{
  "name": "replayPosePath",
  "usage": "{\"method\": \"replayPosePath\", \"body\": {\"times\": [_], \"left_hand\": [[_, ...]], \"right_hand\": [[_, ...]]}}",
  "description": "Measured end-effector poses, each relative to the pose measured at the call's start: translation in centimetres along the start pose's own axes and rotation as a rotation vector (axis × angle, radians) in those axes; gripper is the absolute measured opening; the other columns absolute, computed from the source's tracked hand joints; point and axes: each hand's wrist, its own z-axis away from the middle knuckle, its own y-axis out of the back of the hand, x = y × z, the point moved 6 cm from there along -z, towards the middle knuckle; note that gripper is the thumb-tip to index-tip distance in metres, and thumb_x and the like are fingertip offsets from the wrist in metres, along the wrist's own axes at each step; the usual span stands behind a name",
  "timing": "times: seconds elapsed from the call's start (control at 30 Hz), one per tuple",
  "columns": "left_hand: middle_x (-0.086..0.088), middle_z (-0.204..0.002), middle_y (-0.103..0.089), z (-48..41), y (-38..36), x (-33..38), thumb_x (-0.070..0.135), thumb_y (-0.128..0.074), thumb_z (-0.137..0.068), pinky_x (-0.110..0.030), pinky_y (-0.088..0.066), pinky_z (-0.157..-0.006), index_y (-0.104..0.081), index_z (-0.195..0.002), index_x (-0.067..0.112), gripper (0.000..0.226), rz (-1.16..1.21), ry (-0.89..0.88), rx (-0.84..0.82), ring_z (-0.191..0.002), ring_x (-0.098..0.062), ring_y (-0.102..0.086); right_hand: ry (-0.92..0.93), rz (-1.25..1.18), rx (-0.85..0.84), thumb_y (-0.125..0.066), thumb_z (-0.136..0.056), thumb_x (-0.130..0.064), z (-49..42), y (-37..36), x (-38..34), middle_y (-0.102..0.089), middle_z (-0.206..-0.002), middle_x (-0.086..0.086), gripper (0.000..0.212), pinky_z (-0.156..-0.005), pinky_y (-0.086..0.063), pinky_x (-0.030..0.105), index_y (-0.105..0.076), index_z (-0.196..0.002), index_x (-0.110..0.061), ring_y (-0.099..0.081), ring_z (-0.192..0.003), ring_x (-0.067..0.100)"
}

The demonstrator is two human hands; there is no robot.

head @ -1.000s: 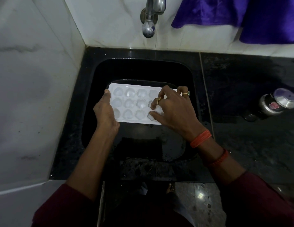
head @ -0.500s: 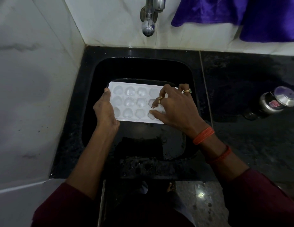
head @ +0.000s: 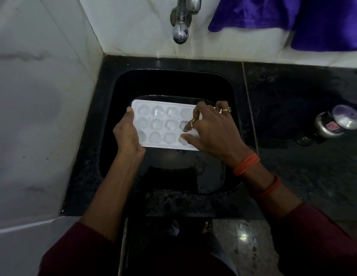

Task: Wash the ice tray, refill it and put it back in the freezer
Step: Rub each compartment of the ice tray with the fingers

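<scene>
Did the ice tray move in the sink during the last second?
No. The ice tray stays in the same place against the sink and the tap; the left hand holds its left edge, the right hand touches its right cells.

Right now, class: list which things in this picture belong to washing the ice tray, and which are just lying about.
In the job: ice tray; left hand gripping its edge; right hand over its right end; sink; tap.
Lying about: purple cloth; steel container on the counter.

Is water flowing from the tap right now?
No, no stream shows between the tap and the ice tray held over the sink.
</scene>
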Motion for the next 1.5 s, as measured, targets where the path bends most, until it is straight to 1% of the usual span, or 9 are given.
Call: {"method": "replayPosePath", "body": {"times": [0.17,0.4,0.67,0.9,1.0,1.1,1.17,1.3,1.5], "left_hand": [[-0.011,-0.111,-0.078,0.0,0.1,0.0,0.042,-0.06,-0.102,-0.052,-0.064,-0.079,-0.073,-0.118,0.01,0.039,-0.003,0.004,-0.002,-0.098,-0.032,-0.076],[-0.01,-0.108,-0.078,0.2,0.0,0.1,0.04,-0.059,-0.103,-0.05,-0.065,-0.076,-0.073,-0.117,0.01,0.035,-0.006,0.001,0.003,-0.095,-0.03,-0.077],[-0.009,-0.107,-0.079,-0.1,0.1,0.0,0.04,-0.059,-0.102,-0.052,-0.064,-0.078,-0.072,-0.117,0.011,0.035,-0.014,0.006,0.008,-0.093,-0.03,-0.078],[-0.01,-0.11,-0.078,-0.2,0.3,0.1,0.041,-0.061,-0.101,-0.054,-0.063,-0.079,-0.073,-0.116,0.011,0.035,-0.011,0.002,0.032,-0.098,-0.031,-0.076],[-0.009,-0.111,-0.078,-0.3,0.4,0.1,0.042,-0.062,-0.101,-0.054,-0.063,-0.08,-0.074,-0.116,0.012,0.035,-0.011,0.004,0.04,-0.098,-0.03,-0.076],[-0.009,-0.111,-0.078,-0.3,0.3,0.1,0.042,-0.062,-0.101,-0.053,-0.064,-0.08,-0.073,-0.116,0.012,0.035,-0.008,0.003,0.042,-0.099,-0.031,-0.076],[-0.009,-0.11,-0.078,-0.5,0.3,0.1,0.042,-0.062,-0.101,-0.053,-0.064,-0.08,-0.073,-0.116,0.012,0.036,-0.004,-0.002,0.041,-0.099,-0.031,-0.076],[-0.01,-0.109,-0.078,-0.6,0.3,0.2,0.042,-0.061,-0.101,-0.054,-0.064,-0.08,-0.073,-0.116,0.011,0.036,-0.004,-0.002,0.041,-0.096,-0.031,-0.077],[-0.01,-0.109,-0.078,-0.6,0.1,0.3,0.041,-0.06,-0.102,-0.053,-0.064,-0.08,-0.073,-0.117,0.011,0.036,-0.006,-0.01,0.02,-0.097,-0.031,-0.077]], "right_hand": [[-0.005,0.025,0.014,-0.07,-0.076,-0.062,0.0,0.3,0.2,-0.057,-0.093,-0.001,0.041,-0.097,-0.022,0.04,-0.078,-0.088,-0.024,-0.062,-0.08,0.021],[0.017,0.091,-0.048,-0.05,-0.086,-0.068,0.0,-0.2,0.2,-0.053,-0.101,0.002,0.049,-0.096,-0.023,0.042,-0.074,-0.101,-0.028,-0.059,-0.082,0.021],[-0.027,0.082,-0.018,-0.062,-0.08,-0.066,0.0,0.2,0.5,-0.055,-0.1,-0.001,0.045,-0.1,-0.021,0.042,-0.076,-0.098,-0.027,-0.059,-0.082,0.02],[-0.036,0.065,-0.079,-0.062,-0.087,-0.057,0.5,-1.0,0.1,-0.054,-0.109,0.001,0.04,-0.094,-0.023,0.041,-0.074,-0.113,-0.029,-0.061,-0.09,0.022],[-0.07,0.014,0.018,-0.078,-0.079,-0.045,0.8,-0.4,-0.1,-0.059,-0.105,0.0,0.033,-0.091,-0.03,0.041,-0.075,-0.107,-0.027,-0.061,-0.082,0.022],[-0.059,-0.068,0.121,-0.078,-0.081,-0.036,1.0,0.3,-0.6,-0.06,-0.1,-0.001,0.019,-0.088,-0.03,0.039,-0.076,-0.097,-0.027,-0.06,-0.074,0.02],[-0.023,-0.118,0.134,-0.072,-0.086,-0.039,1.4,0.4,-1.0,-0.06,-0.098,-0.003,0.013,-0.089,-0.029,0.038,-0.075,-0.092,-0.028,-0.057,-0.072,0.015],[0.032,-0.142,0.098,-0.067,-0.086,-0.055,2.1,0.1,-1.3,-0.057,-0.1,-0.005,0.026,-0.093,-0.032,0.038,-0.075,-0.093,-0.031,-0.038,-0.077,0.005],[0.087,-0.106,-0.048,-0.074,-0.082,-0.052,2.1,-1.3,-1.3,-0.056,-0.105,0.0,0.034,-0.095,-0.034,0.043,-0.074,-0.102,-0.024,-0.061,-0.08,0.016]]}}
